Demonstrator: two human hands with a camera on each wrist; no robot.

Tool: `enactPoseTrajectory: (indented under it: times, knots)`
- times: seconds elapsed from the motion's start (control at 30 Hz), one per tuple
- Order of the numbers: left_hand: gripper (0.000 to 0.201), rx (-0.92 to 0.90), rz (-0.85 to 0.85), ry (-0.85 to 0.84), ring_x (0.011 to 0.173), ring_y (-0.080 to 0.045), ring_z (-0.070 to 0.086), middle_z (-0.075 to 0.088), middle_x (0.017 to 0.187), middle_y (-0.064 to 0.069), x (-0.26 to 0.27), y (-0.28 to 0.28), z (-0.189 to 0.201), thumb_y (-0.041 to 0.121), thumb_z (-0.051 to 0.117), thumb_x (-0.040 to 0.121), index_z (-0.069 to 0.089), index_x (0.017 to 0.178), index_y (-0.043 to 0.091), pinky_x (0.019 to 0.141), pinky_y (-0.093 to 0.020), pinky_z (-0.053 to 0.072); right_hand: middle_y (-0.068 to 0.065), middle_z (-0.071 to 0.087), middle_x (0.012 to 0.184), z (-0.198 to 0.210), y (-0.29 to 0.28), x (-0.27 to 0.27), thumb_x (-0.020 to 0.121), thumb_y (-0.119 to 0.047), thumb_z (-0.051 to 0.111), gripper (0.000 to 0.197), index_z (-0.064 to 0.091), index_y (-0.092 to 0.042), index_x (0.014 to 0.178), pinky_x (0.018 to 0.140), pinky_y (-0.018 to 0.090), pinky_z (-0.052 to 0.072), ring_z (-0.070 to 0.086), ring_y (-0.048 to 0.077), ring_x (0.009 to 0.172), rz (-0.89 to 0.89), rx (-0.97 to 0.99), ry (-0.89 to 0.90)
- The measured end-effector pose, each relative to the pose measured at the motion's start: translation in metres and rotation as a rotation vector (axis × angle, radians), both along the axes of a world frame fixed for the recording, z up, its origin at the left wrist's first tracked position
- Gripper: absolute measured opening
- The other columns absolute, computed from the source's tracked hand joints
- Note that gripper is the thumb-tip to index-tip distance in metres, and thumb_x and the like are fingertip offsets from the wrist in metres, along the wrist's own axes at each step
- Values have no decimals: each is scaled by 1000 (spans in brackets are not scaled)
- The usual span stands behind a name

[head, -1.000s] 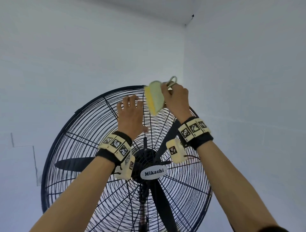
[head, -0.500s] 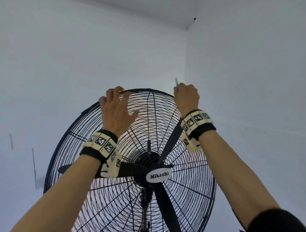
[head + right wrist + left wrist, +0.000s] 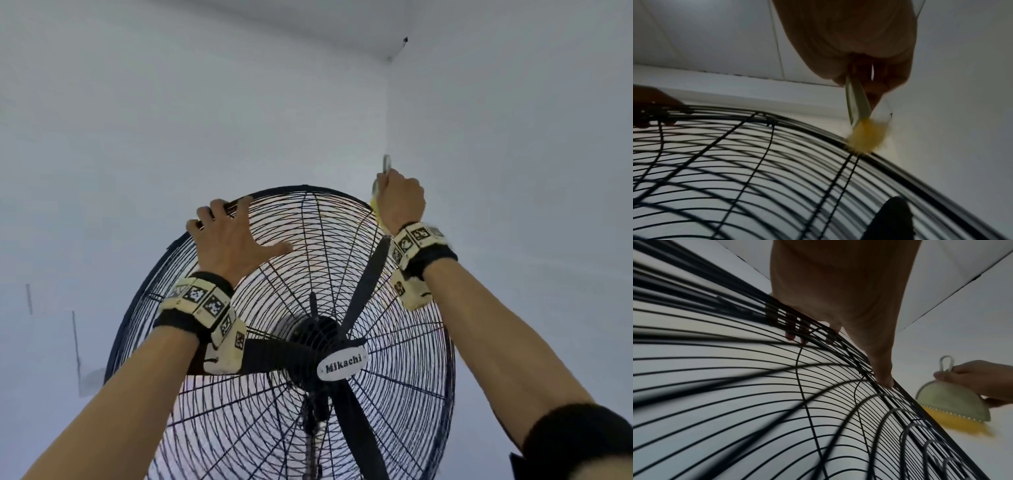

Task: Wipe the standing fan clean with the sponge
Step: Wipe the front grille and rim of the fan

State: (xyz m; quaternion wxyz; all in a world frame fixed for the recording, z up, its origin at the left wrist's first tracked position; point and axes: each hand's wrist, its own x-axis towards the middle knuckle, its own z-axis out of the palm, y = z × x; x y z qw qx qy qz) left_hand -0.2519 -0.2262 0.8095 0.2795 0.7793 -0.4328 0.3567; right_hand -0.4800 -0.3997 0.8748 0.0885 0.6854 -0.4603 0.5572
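A big black standing fan [image 3: 404, 377] with a wire cage and a white "Mikachi" badge [image 3: 341, 363] fills the lower head view. My left hand [image 3: 236, 226] grips the cage's upper left rim [image 3: 906, 394]; its fingers curl over the top and the thumb lies on the front wires. My right hand [image 3: 399, 202] is at the upper right rim and pinches the sponge [image 3: 953, 404], a pale green half-round pad with a yellow fringe and a metal loop. The yellow fringe [image 3: 867, 138] touches the rim [image 3: 920, 186]. In the head view my right hand hides most of the sponge.
White walls meet in a corner [image 3: 387, 120] right behind the fan's top, close to my right hand. Black blades [image 3: 363, 274] stand still inside the cage. The fan's pole [image 3: 313, 455] runs down out of view between my forearms.
My right hand carried the sponge from in front of the upper grille out to the upper right rim. My left hand slid up and left from the grille onto the rim and gripped it.
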Motion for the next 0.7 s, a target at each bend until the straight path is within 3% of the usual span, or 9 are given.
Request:
enactPoseTrajectory:
  times: [0.1, 0.23, 0.3, 0.4, 0.5, 0.6, 0.7]
  knots:
    - [124, -10, 9, -45, 125, -42, 43, 44, 143, -21, -11, -3, 1, 105, 39, 60, 33, 154, 24, 104, -56, 36, 24, 69, 106, 15, 17, 24, 112, -39, 31, 48, 62, -4, 123, 72, 38, 36, 61, 39, 99, 89, -91, 108]
    - [121, -43, 28, -63, 121, -42, 46, 48, 139, -24, -16, -4, 0, 102, 46, 59, 40, 149, 21, 102, -55, 37, 17, 73, 107, 37, 39, 46, 111, -37, 39, 40, 69, -12, 118, 86, 39, 39, 61, 41, 98, 389, -148, 121]
    - [121, -55, 21, -65, 119, -42, 47, 49, 137, -24, -15, -2, -1, 102, 47, 59, 41, 148, 20, 102, -55, 37, 15, 71, 117, 42, 30, 36, 111, -38, 38, 40, 68, -14, 122, 88, 38, 38, 60, 40, 107, 376, -114, 60]
    - [123, -52, 28, -61, 119, -41, 46, 48, 137, -24, -15, 1, -1, 104, 42, 58, 40, 148, 20, 101, -55, 37, 18, 67, 126, 39, 10, 13, 112, -38, 33, 44, 63, -11, 130, 89, 39, 40, 56, 39, 117, 160, -26, -36]
    - [123, -60, 25, -73, 118, -41, 47, 49, 136, -23, -18, 2, -2, 105, 39, 58, 41, 147, 20, 100, -54, 38, 22, 64, 123, 28, 8, 11, 112, -37, 31, 46, 60, -6, 130, 83, 39, 43, 58, 39, 115, 18, 32, 40]
    - [122, -56, 24, -73, 118, -41, 47, 49, 137, -24, -18, 1, -2, 103, 43, 59, 41, 148, 20, 101, -55, 38, 21, 69, 110, 31, 20, 34, 112, -36, 33, 45, 62, -4, 123, 75, 36, 39, 62, 39, 104, 97, -58, 130]
    - [122, -61, 40, -69, 117, -41, 47, 49, 137, -24, -17, 1, -2, 103, 45, 59, 42, 147, 19, 100, -54, 38, 17, 73, 104, 43, 40, 52, 111, -37, 36, 44, 68, -8, 116, 75, 34, 31, 63, 38, 98, 334, -126, 125]
